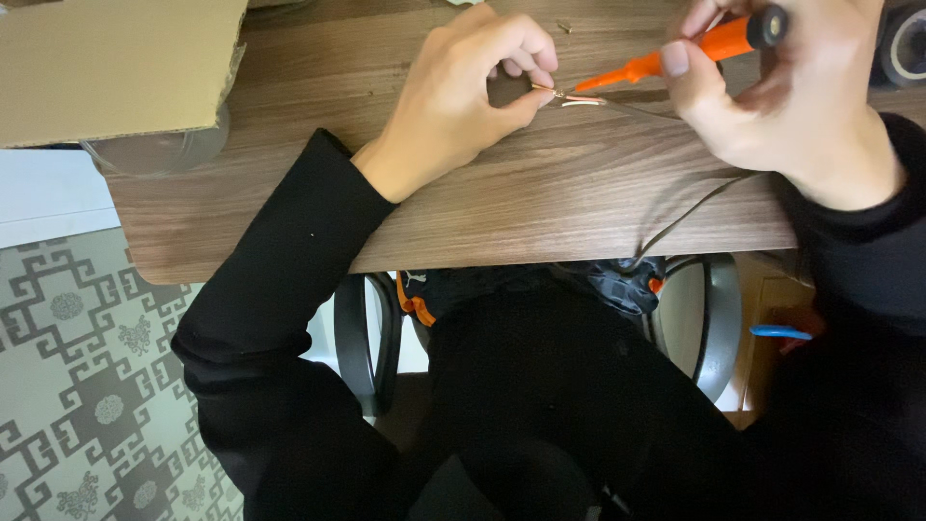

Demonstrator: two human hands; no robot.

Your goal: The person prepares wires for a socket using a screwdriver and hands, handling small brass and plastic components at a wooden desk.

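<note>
While the left hand (463, 96) pinched the stripped wire end (569, 97), the work was mid-step.
The right hand (781, 87) gripped the orange screwdriver (675, 58); steady tip placement seemed needed.

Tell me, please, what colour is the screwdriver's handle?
Orange with a black end cap, on the screwdriver, seen from the head view.

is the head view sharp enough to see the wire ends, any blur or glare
Head view: light is soft and even, no glare on the wooden table; the left hand is fairly sharp, the right hand and orange screwdriver slightly soft; the thin wire ends are small, only roughly resolved.
</note>
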